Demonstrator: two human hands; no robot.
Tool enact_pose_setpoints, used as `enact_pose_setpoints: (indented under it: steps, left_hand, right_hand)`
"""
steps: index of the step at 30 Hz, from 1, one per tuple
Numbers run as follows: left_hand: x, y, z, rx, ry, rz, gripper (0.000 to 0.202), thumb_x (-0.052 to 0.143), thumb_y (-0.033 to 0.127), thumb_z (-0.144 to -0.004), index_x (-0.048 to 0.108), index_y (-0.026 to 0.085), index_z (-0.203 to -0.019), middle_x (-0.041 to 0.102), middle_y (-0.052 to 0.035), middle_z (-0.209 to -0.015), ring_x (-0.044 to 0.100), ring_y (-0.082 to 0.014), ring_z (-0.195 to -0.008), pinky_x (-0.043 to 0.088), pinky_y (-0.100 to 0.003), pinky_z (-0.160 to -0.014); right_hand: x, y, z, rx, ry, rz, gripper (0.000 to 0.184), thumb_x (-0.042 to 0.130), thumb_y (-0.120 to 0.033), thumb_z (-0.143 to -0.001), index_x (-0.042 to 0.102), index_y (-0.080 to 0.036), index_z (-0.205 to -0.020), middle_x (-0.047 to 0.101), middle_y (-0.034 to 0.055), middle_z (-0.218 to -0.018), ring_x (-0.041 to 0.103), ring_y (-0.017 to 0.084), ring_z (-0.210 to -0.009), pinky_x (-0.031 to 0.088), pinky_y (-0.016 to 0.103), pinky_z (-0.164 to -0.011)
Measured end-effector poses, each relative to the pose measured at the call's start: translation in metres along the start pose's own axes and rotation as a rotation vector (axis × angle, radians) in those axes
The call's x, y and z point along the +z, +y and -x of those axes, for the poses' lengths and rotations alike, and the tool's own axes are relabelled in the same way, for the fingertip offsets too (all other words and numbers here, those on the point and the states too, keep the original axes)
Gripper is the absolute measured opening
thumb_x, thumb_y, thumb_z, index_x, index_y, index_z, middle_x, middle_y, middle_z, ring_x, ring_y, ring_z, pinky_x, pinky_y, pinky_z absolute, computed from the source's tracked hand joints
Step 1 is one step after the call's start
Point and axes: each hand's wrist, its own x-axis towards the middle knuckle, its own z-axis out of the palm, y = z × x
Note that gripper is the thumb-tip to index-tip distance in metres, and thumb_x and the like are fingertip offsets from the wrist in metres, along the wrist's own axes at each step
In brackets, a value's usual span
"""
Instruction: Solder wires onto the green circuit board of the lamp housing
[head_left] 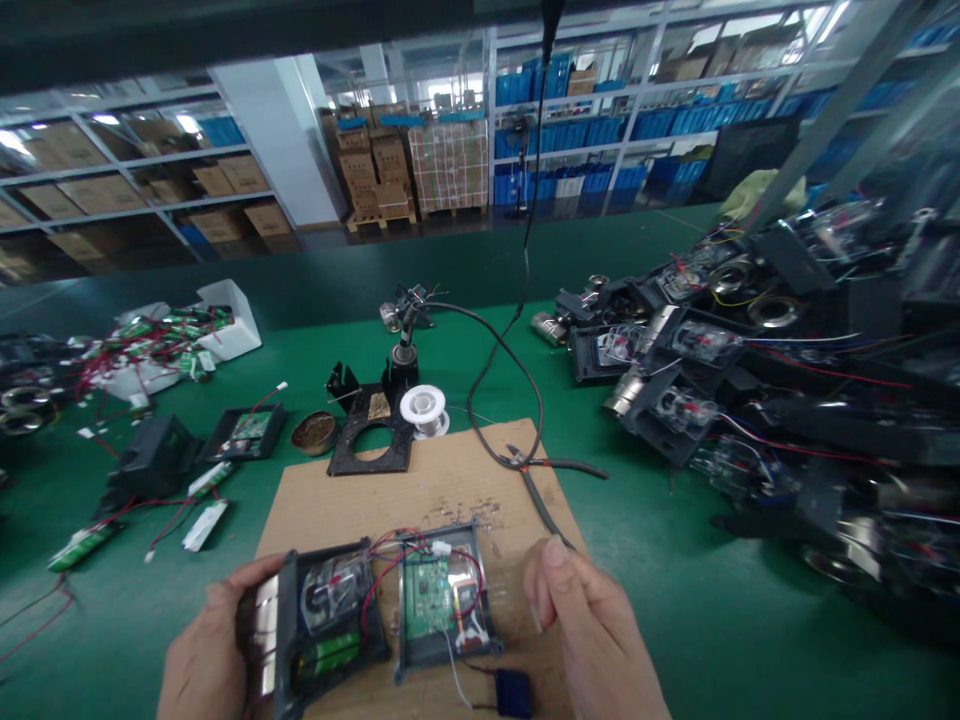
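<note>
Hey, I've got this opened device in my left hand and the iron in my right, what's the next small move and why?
Probably bring the soldering iron tip down toward the green circuit board. The left hand already steadies the opened black housing on the cardboard sheet, the red wires run to the board, and the right hand holds the iron with its tip off to the side, away from the board.

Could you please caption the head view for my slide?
Left hand holds an opened black case beside its circuit board on cardboard; right hand grips a tool.
</note>
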Motion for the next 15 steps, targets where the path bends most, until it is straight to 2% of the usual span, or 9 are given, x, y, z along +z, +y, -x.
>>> enact_pose_setpoints:
  steps: [6, 11, 13, 14, 15]
  left_hand:
    - [-0.001, -0.002, -0.002, 0.013, -0.028, -0.011, 0.059, 0.028, 0.057, -0.094, 0.076, 0.023, -0.098, 0.078, -0.0074, -0.098, 0.068, -0.0304, -0.096, 0.049, -0.044, -0.098]
    - [0.003, 0.005, 0.002, -0.012, 0.01, 0.0, 0.057, 0.028, 0.053, -0.094, 0.076, 0.021, -0.097, 0.078, -0.0084, -0.101, 0.068, -0.0312, -0.101, 0.047, -0.045, -0.102]
    - [0.002, 0.002, 0.001, -0.009, 0.004, -0.001, 0.058, 0.028, 0.054, -0.095, 0.076, 0.021, -0.098, 0.078, -0.0083, -0.101, 0.068, -0.0311, -0.102, 0.048, -0.045, -0.101]
    - [0.001, -0.001, -0.001, 0.006, -0.008, -0.002, 0.06, 0.028, 0.057, -0.095, 0.076, 0.022, -0.099, 0.078, -0.0081, -0.101, 0.068, -0.031, -0.101, 0.048, -0.046, -0.101]
    - [0.0, -0.004, -0.002, 0.026, -0.025, 0.0, 0.062, 0.029, 0.061, -0.095, 0.077, 0.022, -0.099, 0.078, -0.0079, -0.1, 0.069, -0.031, -0.1, 0.049, -0.046, -0.1]
  right_hand:
    - [0.0, -0.004, 0.0, -0.003, -0.003, 0.033, 0.059, 0.039, -0.06, -0.105, 0.047, -0.023, -0.061, 0.051, -0.0017, -0.061, 0.048, 0.015, -0.06, 0.039, 0.027, -0.059]
    - [0.002, -0.016, -0.004, -0.055, -0.031, 0.176, 0.05, 0.039, -0.055, -0.105, 0.051, -0.024, -0.067, 0.054, -0.0011, -0.064, 0.052, 0.016, -0.062, 0.044, 0.027, -0.056]
    - [0.001, -0.018, -0.006, -0.111, -0.063, 0.268, 0.031, 0.044, -0.043, -0.101, 0.061, -0.024, -0.083, 0.063, 0.0014, -0.078, 0.061, 0.019, -0.074, 0.054, 0.031, -0.067]
    - [-0.001, -0.018, -0.008, -0.144, -0.091, 0.318, 0.018, 0.049, -0.034, -0.096, 0.064, -0.024, -0.098, 0.068, 0.0041, -0.094, 0.065, 0.022, -0.087, 0.057, 0.037, -0.079]
    - [-0.004, -0.017, -0.009, -0.176, -0.132, 0.37, 0.03, 0.052, -0.024, -0.088, 0.063, -0.025, -0.116, 0.069, 0.0072, -0.114, 0.065, 0.026, -0.106, 0.057, 0.045, -0.094]
